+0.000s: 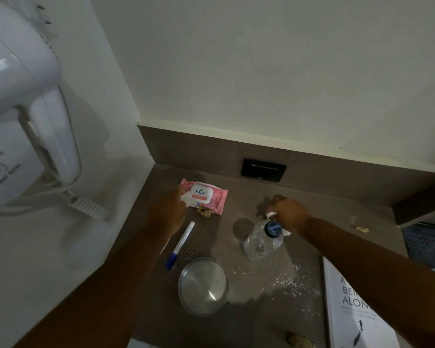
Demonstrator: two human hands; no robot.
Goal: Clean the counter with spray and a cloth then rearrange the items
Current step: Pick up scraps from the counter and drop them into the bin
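Note:
A pink wet-wipes pack [206, 197] lies near the back left of the brown counter [319, 204]. My left hand [167, 213] rests on the pack's left end, fingers curled at it. My right hand [290, 214] is closed on a small white wipe or tissue [271, 215], held just above the counter behind a clear plastic bottle [263, 241] with a blue cap. White crumbs [286, 280] are scattered over the counter's middle. A white pen with a blue cap [180, 244] lies by my left forearm. A round steel plate [203, 286] sits in front.
A white book [347, 305] lies at the front right. Crumpled brown scraps sit by the pack [204, 212], at the right edge [362, 229] and at the front edge [296, 339]. A black socket [263, 170] is in the backsplash. A white hair dryer [23, 116] hangs on the left wall.

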